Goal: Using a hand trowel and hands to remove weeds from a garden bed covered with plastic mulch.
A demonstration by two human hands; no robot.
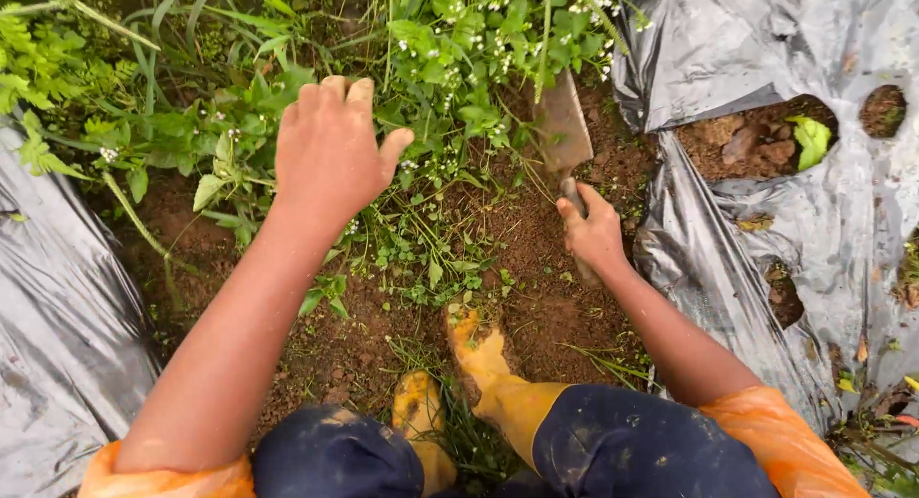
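My left hand [330, 153] reaches forward over a clump of green weeds with tiny white flowers [431, 86], fingers curled down into the leaves, with nothing visibly held. My right hand [593, 232] grips the handle of a small hand hoe [563, 139]; its flat, muddy metal blade points forward into the red-brown soil [536, 268] at the base of the weeds. Both arms wear orange sleeves pushed up to the elbow. My yellow rubber boots [479, 359] stand on the soil just below the hands, between my dark-trousered knees.
Black plastic mulch sheets [766, 230] cover the raised beds on the right and left [57, 306] of the dirt furrow. The right sheet has planting holes, one with a small green seedling [812, 139]. Grass and ferns fill the top left.
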